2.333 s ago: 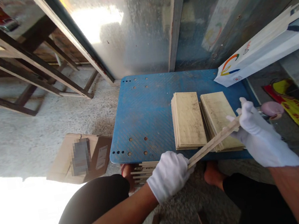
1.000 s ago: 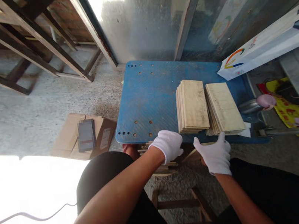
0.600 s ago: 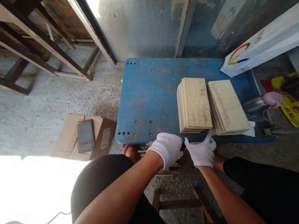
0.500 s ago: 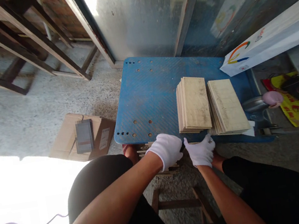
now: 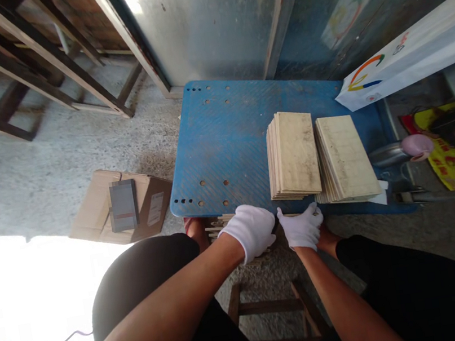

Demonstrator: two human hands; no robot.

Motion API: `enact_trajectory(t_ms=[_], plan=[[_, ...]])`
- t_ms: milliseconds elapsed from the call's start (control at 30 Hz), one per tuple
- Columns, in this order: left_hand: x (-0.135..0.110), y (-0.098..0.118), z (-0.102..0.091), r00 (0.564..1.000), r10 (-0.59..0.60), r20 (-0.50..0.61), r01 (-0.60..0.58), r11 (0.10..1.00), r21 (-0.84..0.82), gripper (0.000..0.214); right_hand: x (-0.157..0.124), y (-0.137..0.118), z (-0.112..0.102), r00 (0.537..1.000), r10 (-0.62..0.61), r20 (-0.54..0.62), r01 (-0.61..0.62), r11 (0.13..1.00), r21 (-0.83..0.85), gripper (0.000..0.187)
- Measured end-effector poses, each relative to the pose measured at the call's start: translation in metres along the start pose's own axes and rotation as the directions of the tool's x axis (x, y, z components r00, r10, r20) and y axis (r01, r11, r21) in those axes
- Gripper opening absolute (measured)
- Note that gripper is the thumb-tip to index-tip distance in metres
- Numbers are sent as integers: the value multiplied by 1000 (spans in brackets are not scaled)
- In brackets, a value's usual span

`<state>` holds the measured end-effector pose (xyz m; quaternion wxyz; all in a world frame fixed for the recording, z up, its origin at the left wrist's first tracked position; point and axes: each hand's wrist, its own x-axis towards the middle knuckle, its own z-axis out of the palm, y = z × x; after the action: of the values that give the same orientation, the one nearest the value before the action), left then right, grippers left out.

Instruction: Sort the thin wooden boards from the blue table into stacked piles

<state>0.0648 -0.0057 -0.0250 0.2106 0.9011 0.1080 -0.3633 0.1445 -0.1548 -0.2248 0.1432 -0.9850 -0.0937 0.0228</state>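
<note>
My left hand (image 5: 250, 232), in a white glove, is closed just below the front edge of the blue table (image 5: 222, 137). Something dark shows at its fingertips, too hidden to name. Beside it, my right hand (image 5: 302, 229), also gloved, has thumb and fingers around a thin wooden board, of which only a pale edge shows. Two stacks stand on the table beyond my right hand: a left stack of thin wooden boards (image 5: 296, 151) and a right stack of boards (image 5: 347, 155). More thin boards (image 5: 214, 226) are partly hidden below the table edge behind my left hand.
A cardboard box (image 5: 92, 208) with a blurred-out flat item lies on the floor at left. A white paper bag (image 5: 408, 61) and a metal flask with a pink top (image 5: 387, 155) are at right. A wooden stool (image 5: 271, 306) stands between my legs.
The view has shifted slightly. Both hands stay in nearly the same place at the table's front edge, and the stacks have not changed.
</note>
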Motion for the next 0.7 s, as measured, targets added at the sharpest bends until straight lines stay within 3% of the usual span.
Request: enact_trajectory(t_ms=[267,400,500,600,700], plan=[[0,0,1,999,-10,-38,9,1000,-22,35,7,-7,-13,991,71,117,-63,996,-66,123],[2,-3,1,999,-20,-45,19,999,-26,35,7,-10,-29,992,39,121,-35,999,-37,119],[4,-4,1,998,-14,-56,12,1000,-21,36,9,-18,-50,990,71,124,-69,997,-17,101],[7,-3,2,993,-17,-113,13,999,-34,35,20,-26,-78,981,110,160,-114,993,20,69],[16,-2,5,982,-12,-190,-4,996,-86,33,43,-30,-106,979,24,203,-34,998,47,49]])
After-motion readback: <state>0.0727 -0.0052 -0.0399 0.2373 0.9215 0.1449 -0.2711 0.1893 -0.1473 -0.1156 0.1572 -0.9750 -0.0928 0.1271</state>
